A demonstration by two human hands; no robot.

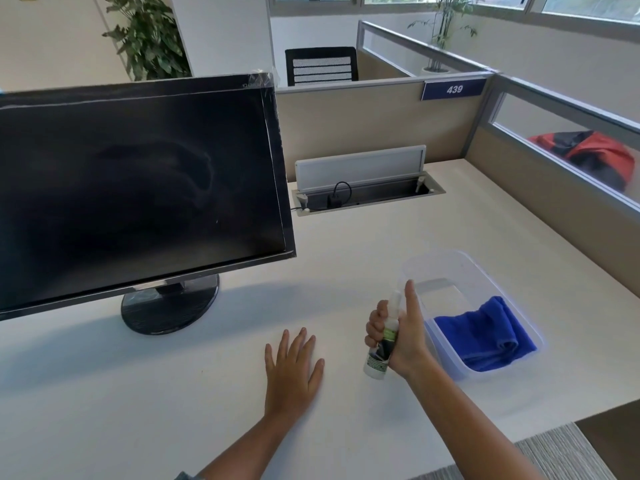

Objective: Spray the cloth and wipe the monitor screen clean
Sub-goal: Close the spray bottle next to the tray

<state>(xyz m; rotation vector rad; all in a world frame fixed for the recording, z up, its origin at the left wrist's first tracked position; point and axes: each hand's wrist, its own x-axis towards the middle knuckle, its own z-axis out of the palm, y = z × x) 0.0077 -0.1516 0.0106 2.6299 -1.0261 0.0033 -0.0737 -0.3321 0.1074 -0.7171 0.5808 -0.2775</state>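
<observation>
A black monitor (pixel 138 188) stands on the left of the desk, its dark screen smeared with pale streaks. My right hand (pixel 401 337) grips a small white spray bottle (pixel 382 344) upright just above the desk, thumb raised beside its nozzle. Right of the bottle, a folded blue cloth (pixel 485 337) lies in a clear plastic tub (pixel 446 261). My left hand (pixel 294 368) rests flat on the desk with fingers spread, holding nothing, left of the bottle.
The monitor's round black base (pixel 169 306) sits near the desk's middle. An open cable hatch (pixel 367 192) with a plug is at the back. Beige partitions (pixel 381 123) fence the desk behind and to the right. The desk's front edge runs at lower right.
</observation>
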